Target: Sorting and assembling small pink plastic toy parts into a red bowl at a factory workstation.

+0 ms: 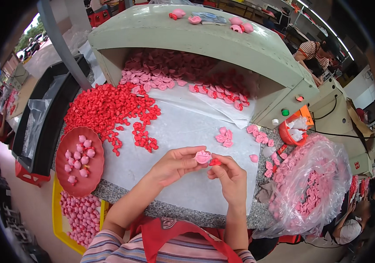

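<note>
Spreading across the grey speckled stone worktop (122, 195), a sheet of white paper (183, 131) carries a far-left heap of small glossy red plastic pieces (104, 109). Over its near middle, my left hand (174, 163) pinches a small pink moulded plastic shell (203, 156) by its rim, while my right hand (227, 173) grips a tiny red plastic piece (215, 162) touching it. Both look light, stiff and smooth (probably slippery), so fingertip holds at the edges suit them.

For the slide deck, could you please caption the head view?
Left hand holds a pink piece, right hand a small red piece, over a white-papered table.
</note>
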### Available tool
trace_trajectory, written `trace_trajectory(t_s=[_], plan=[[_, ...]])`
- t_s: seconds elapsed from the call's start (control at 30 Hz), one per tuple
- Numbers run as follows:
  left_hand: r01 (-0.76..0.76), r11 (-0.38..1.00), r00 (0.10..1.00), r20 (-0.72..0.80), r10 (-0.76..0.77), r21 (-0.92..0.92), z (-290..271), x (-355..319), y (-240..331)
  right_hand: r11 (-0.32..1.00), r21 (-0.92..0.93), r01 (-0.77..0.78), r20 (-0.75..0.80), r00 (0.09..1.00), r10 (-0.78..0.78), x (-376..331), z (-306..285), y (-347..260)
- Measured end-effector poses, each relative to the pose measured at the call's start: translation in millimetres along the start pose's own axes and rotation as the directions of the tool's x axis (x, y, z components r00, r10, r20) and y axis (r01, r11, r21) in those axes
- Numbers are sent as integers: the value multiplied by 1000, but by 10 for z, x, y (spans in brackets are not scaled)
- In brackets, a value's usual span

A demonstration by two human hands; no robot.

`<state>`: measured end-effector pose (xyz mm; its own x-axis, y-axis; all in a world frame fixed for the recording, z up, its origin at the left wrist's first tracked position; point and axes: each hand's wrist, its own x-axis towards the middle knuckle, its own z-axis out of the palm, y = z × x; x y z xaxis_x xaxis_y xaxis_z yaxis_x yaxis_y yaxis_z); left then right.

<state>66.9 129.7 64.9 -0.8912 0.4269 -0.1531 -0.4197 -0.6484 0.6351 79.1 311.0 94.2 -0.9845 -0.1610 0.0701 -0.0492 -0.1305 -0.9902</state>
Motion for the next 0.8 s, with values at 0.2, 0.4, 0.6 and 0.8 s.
trace_trajectory(t_s=[0.2,0.4,0.6,0.8], plan=[[-72,882,992,-54,110,466,160,-182,100,978,-185,97,-11,995,-101,-21,26,-126],[66,978,985,143,-96,199,53,-178,180,857,-354,374,248,921,-300,117,-1,-227],[132,991,986,105,-130,-13,-19,-162,93,869,-359,341,287,926,-245,36,80,-274],[82,982,994,58,-93,172,68,-224,96,881,-408,240,219,962,-160,-5,70,-248]])
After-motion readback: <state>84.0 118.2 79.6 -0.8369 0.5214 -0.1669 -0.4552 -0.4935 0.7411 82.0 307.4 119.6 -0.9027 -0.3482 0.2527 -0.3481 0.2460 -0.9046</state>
